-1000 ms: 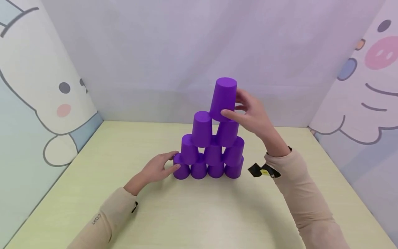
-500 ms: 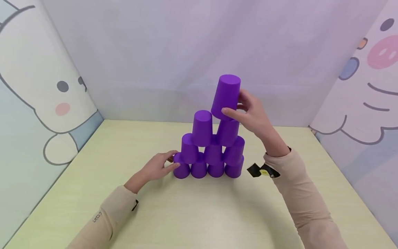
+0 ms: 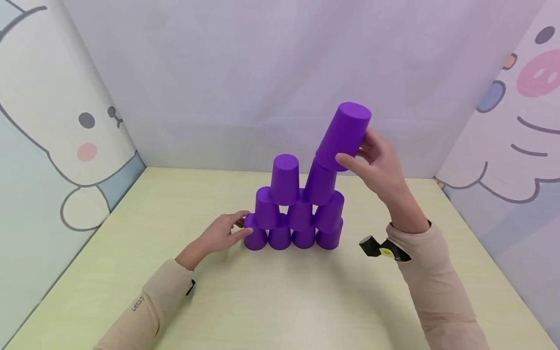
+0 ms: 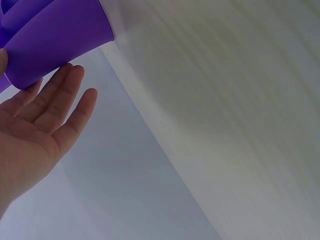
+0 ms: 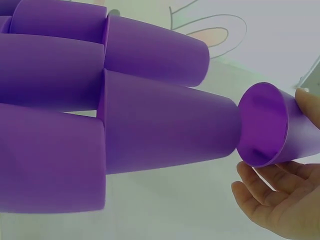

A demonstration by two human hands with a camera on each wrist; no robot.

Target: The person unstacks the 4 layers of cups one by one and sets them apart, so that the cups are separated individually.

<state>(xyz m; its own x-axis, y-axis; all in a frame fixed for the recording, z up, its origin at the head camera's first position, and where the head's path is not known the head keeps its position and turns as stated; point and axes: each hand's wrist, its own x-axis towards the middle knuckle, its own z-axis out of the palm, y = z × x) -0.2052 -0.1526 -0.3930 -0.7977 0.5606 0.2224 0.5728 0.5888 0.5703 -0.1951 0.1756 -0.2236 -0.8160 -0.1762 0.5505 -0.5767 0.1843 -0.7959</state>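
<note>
Upside-down purple cups stand stacked in tiers, narrowing upward; the third tier has a left cup (image 3: 285, 180) and a right cup (image 3: 321, 183). Above the right one, my right hand (image 3: 379, 163) holds another purple cup (image 3: 344, 135), thumb on the near side and fingers behind. That cup is upside down and tilted, its top leaning right. In the right wrist view its open mouth faces the end of the cup below; whether they touch I cannot tell. My left hand (image 3: 222, 234) rests at the leftmost bottom cup (image 3: 255, 239), fingers fairly straight in the left wrist view.
The stack stands on a pale yellow table (image 3: 280, 296). Behind it hangs a plain pale wall (image 3: 210, 97), with cartoon-printed panels (image 3: 48, 121) at both sides. A black strap (image 3: 385, 250) with a yellow tag sits at the right sleeve cuff.
My right hand has moved right with its cup, which leans further over, away from the left third-tier cup. The left hand and the stacked cups stay put.
</note>
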